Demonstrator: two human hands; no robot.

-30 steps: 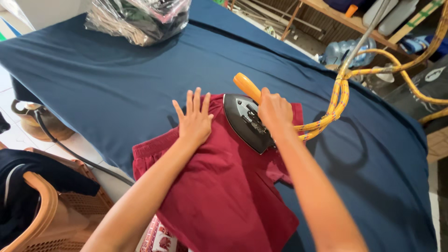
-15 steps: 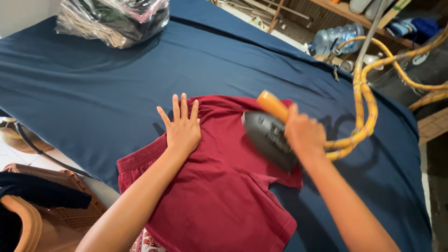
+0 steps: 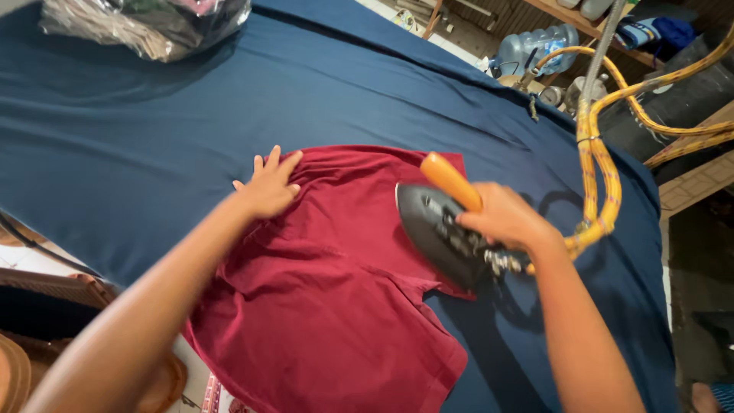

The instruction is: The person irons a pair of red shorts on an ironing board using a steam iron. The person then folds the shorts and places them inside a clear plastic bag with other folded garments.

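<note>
Right hand (image 3: 506, 218) fist-wrapped round orange handle of black metal iron (image 3: 447, 229), on dark red cotton garment (image 3: 336, 283) centre of blue padded table (image 3: 153, 153). Left hand (image 3: 269, 186) flat, fingers spread, pressing garment's far-left edge. Clear plastic bag (image 3: 145, 23) of folded clothes far left.

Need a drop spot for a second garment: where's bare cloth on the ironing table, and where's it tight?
Free: the dark blue table cloth between the clear plastic bag of clothes and the maroon garment; also the strip left of the left hand. Crowded: the right side, with the right hand on the black orange-handled iron and yellow braided hose.
</note>
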